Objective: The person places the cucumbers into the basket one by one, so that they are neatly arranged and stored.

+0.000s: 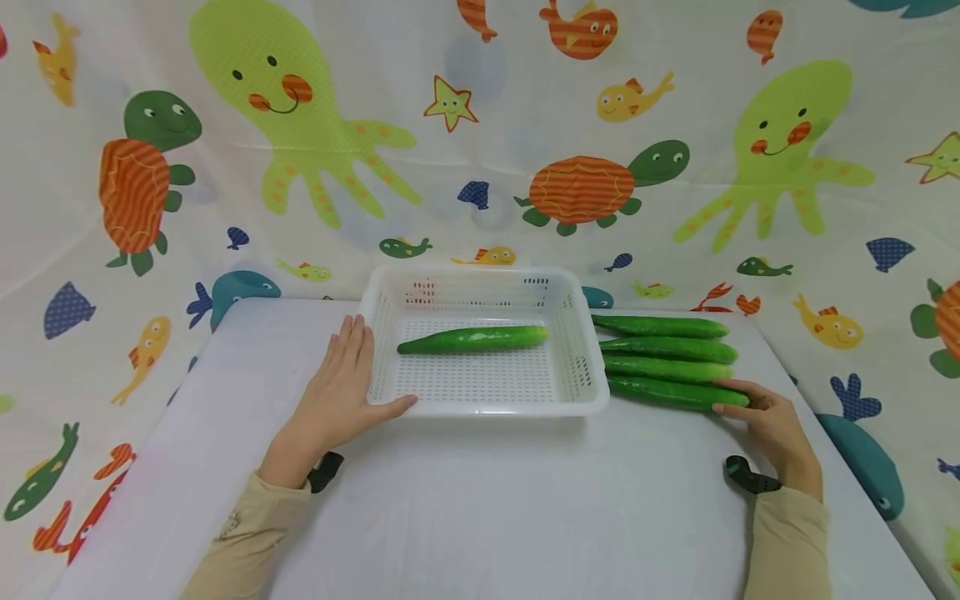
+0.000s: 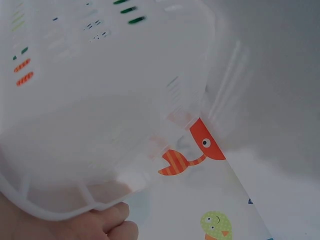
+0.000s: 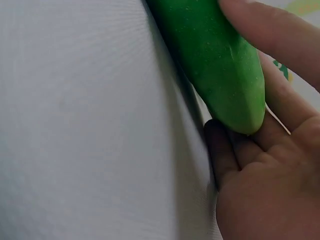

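A white plastic basket (image 1: pixel 487 408) with slotted walls stands at the table's far side, one green cucumber (image 1: pixel 472 339) lying in it. My left hand (image 1: pixel 333 392) rests against its left side, fingers straight along the wall and thumb over the front corner. In the left wrist view, part of that hand (image 2: pixel 65 222) shows below the basket's rim (image 2: pixel 55 212). To the right of the basket, my right hand (image 1: pixel 768 425) pinches the tip of the nearest cucumber (image 1: pixel 667 392) between thumb and fingers. The right wrist view shows this cucumber (image 3: pixel 215 65) close up, fingers around its end.
Several cucumbers, such as the farthest one (image 1: pixel 667 327), lie side by side right of the basket, close to its wall. A white table (image 1: pixel 525 508) spreads in front. Behind and beside it hangs a sea-animal printed cloth (image 1: pixel 465 225).
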